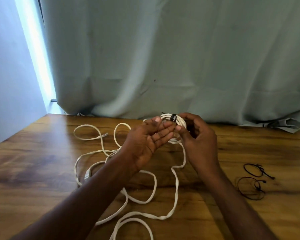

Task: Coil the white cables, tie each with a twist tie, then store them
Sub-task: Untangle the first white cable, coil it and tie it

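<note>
Two black ties (253, 179) on worktop (33, 153) at 3 o'clock; loose white cable (140, 201) at 6; right hand (196, 135) grips coil (178, 121), left hand (145, 142) flat, wide

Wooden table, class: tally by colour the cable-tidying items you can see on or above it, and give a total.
White: 2, namely the coiled flat white cable held by the right hand, and the loose flat white cable spread on the wooden table.
Black: 3, namely the black tie around the coil, and two looped black twist ties lying on the table.
Total: 5
</note>
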### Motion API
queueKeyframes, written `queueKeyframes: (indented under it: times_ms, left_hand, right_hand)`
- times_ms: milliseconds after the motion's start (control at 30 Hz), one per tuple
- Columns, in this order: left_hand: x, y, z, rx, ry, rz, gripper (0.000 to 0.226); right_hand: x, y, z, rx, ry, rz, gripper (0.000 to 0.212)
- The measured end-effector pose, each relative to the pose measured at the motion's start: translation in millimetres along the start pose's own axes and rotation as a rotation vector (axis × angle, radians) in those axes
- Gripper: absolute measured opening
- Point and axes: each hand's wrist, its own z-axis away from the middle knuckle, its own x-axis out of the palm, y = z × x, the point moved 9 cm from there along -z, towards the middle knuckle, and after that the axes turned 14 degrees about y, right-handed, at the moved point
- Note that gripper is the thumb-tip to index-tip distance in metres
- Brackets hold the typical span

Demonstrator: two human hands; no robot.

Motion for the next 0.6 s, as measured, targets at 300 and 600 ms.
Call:
queueKeyframes:
  times_ms: [300, 600]
  left_hand:
    - [2, 23, 7, 0.436, 0.083, -0.697, 0.055]
    - [-4, 9, 12, 0.370, 0.111, -0.515, 0.014]
  right_hand:
    - [-22, 50, -13, 0.601, 0.156, -0.416, 0.025]
    - [-8, 17, 3, 0.184, 0.107, 0.097, 0.032]
